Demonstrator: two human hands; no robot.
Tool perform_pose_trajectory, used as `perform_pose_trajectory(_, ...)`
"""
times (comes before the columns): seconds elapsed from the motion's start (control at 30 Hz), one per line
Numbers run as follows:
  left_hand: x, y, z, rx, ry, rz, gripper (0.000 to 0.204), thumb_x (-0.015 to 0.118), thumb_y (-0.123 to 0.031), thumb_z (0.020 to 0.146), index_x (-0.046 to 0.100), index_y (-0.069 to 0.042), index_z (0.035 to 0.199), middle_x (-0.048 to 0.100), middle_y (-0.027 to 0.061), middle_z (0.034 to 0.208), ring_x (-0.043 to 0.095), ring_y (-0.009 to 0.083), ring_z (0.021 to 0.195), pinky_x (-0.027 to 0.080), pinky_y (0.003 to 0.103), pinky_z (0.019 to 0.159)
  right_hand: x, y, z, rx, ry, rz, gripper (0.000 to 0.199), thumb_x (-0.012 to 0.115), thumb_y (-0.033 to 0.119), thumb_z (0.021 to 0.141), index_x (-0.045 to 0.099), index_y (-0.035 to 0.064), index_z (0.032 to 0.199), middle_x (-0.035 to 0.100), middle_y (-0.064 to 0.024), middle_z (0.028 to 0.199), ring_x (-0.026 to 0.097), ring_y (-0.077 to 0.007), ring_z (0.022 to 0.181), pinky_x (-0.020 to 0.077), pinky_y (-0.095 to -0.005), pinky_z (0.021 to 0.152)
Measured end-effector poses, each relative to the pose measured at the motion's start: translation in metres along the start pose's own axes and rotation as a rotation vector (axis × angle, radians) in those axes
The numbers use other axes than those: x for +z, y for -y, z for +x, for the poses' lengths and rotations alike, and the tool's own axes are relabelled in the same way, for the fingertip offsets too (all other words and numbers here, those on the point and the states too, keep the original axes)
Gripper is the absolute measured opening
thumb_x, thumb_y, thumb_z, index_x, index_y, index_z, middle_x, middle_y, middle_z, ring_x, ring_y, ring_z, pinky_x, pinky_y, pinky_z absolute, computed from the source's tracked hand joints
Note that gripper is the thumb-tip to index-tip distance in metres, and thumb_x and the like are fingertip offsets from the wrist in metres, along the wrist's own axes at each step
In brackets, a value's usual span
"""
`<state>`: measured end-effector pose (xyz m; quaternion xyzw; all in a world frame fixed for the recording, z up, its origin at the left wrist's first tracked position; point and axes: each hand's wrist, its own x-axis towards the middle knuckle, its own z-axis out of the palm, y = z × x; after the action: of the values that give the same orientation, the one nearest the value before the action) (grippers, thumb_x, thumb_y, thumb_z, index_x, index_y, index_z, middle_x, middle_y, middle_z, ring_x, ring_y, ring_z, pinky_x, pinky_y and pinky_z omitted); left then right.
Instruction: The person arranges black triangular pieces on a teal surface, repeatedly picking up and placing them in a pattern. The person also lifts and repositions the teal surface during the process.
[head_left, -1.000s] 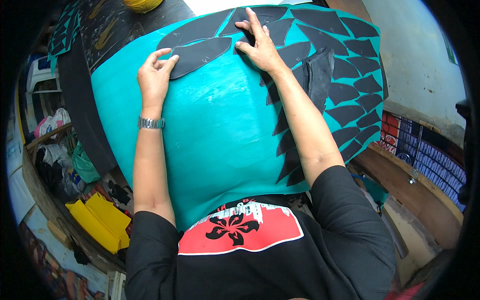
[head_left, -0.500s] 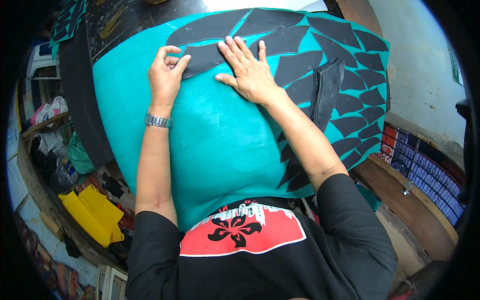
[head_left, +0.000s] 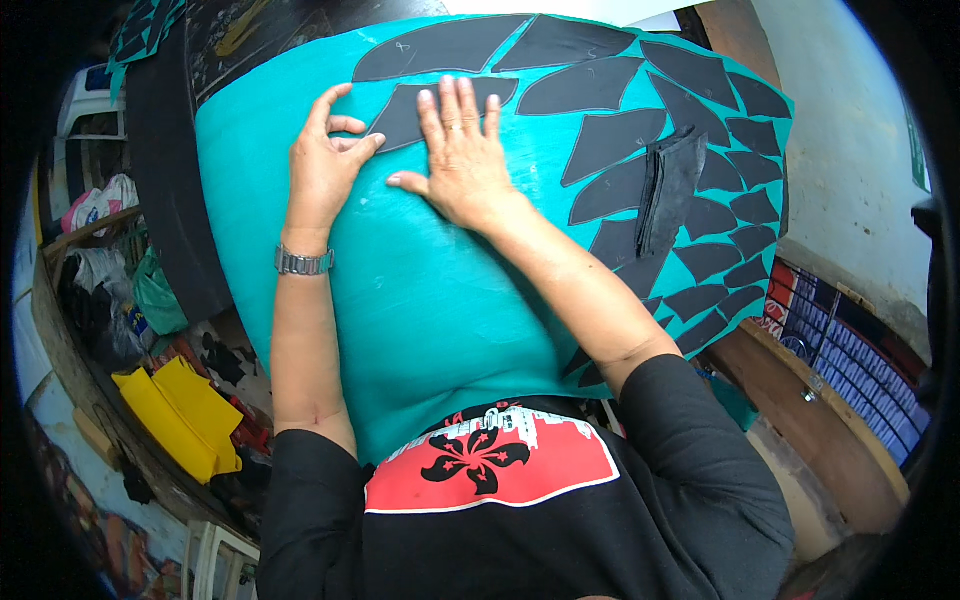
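A large green sheet [head_left: 440,290] spreads in front of me, its near side reaching my shirt. On it, near the far edge, lies a dark leather-like cut piece [head_left: 402,116] with a pointed shape. My right hand [head_left: 463,160] rests flat over this piece with fingers stretched out, covering part of it. At the piece's left end is my left hand [head_left: 325,160], its thumb touching the lower corner and its fingers loosely bent and apart. A stack of narrow dark pieces [head_left: 670,190] sits to the right, on top of other cut pieces.
Several dark cut pieces [head_left: 440,50] cover the far and right parts of the sheet in close rows. Left of the sheet hangs a black strip of material [head_left: 170,200]. Below it are a yellow folded sheet [head_left: 180,415] and bags. A wall [head_left: 840,130] stands at the right.
My right hand has slid left along the dark piece, and its right end now shows. My left hand has shifted slightly left, and the view has moved a little.
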<state>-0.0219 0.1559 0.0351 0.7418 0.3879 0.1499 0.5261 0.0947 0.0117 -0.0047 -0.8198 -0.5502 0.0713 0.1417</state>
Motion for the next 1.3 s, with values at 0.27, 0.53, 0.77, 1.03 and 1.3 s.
perform_pose_trajectory(0.27,-0.003,0.005,-0.018,0.24,-0.332,-0.137,0.042,0.069,-0.014,0.093,0.059,-0.008,0.133,0.061,0.0147,0.126,0.062,0.0172,0.112,0.055,0.031,0.088,0.02,0.039,0.032,-0.073,-0.06,0.088,0.113,0.052,0.079,0.08,0.026,-0.0011,0.154,0.015,-0.0331,0.159,0.006,-0.049,0.149,0.0023,-0.0643,0.118)
perform_pose_trajectory(0.53,0.045,0.025,-0.02,0.553,0.146,0.758,0.068,0.042,-0.06,0.098,0.038,-0.021,0.153,0.027,0.0108,0.162,0.019,0.0312,0.151,0.01,0.058,0.12,-0.011,-0.057,-0.018,0.047,-0.037,-0.016,0.088,0.049,0.066,0.091,0.026,0.0109,0.157,0.02,-0.0118,0.164,0.014,-0.0268,0.153,0.0032,-0.0637,0.119)
perform_pose_trajectory(0.77,0.052,0.011,-0.025,0.378,0.136,1.044,0.072,0.044,-0.066,0.095,0.03,-0.03,0.156,0.019,0.0017,0.165,0.014,0.0241,0.153,0.004,0.062,0.12,-0.045,-0.078,-0.02,0.199,0.091,0.28,0.078,0.048,0.062,0.095,0.032,0.0131,0.155,0.027,-0.0119,0.162,0.018,-0.0256,0.152,0.0036,-0.0652,0.118)
perform_pose_trajectory(1.03,0.098,-0.003,-0.015,0.627,0.206,0.841,0.084,0.044,-0.067,0.094,0.035,-0.008,0.153,0.029,0.0126,0.161,0.022,0.0267,0.151,0.009,0.058,0.121,-0.112,-0.126,-0.157,0.364,-0.426,0.039,0.05,0.073,0.024,0.085,0.061,0.0069,0.13,0.056,-0.0211,0.135,0.052,-0.0387,0.125,0.0414,-0.0451,0.105)
perform_pose_trajectory(1.3,0.132,-0.004,0.019,0.619,0.123,0.879,0.075,0.048,-0.064,0.094,0.034,-0.022,0.155,0.027,0.0077,0.163,0.018,0.0318,0.151,0.009,0.061,0.12,-0.097,-0.135,-0.194,0.527,-0.372,-0.053,0.053,0.078,0.013,0.077,0.061,0.0052,0.126,0.056,-0.0175,0.133,0.051,-0.0365,0.122,0.0421,-0.0441,0.105)
